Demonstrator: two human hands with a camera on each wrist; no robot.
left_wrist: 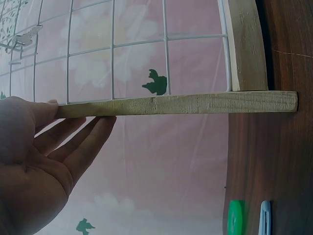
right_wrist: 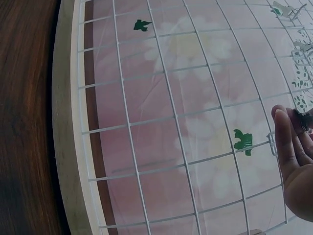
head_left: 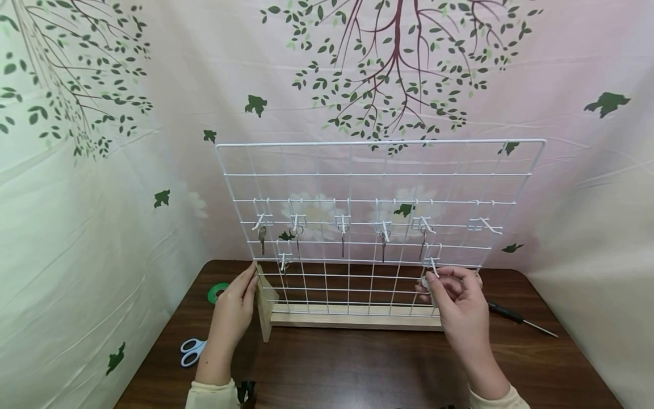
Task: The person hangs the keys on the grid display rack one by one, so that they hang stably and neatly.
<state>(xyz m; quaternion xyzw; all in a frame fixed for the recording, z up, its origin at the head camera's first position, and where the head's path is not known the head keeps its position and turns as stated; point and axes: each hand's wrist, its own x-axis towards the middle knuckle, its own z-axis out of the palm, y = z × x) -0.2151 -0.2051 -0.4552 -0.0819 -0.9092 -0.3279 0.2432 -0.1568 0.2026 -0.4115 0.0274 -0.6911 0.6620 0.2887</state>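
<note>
A white wire grid panel [head_left: 378,173] stands upright in a wooden base [head_left: 352,318] on a dark wooden table [head_left: 357,369]. Several keys [head_left: 262,238] hang from white hooks along its middle rows. My left hand [head_left: 248,285] rests with straight fingers against the base's upright wooden foot [left_wrist: 195,104] at the panel's left end; in the left wrist view the left hand [left_wrist: 83,128] touches the foot from below. My right hand [head_left: 431,282] pinches a small silver key by a low hook [head_left: 433,264] at the right. In the right wrist view, the right hand [right_wrist: 291,129] is close to the grid [right_wrist: 171,122].
A green tape roll [head_left: 218,291] and blue-handled scissors [head_left: 191,351] lie on the table left of the panel. A black-handled screwdriver [head_left: 516,318] lies to the right. A tree-printed cloth [head_left: 102,170] hangs behind and at both sides.
</note>
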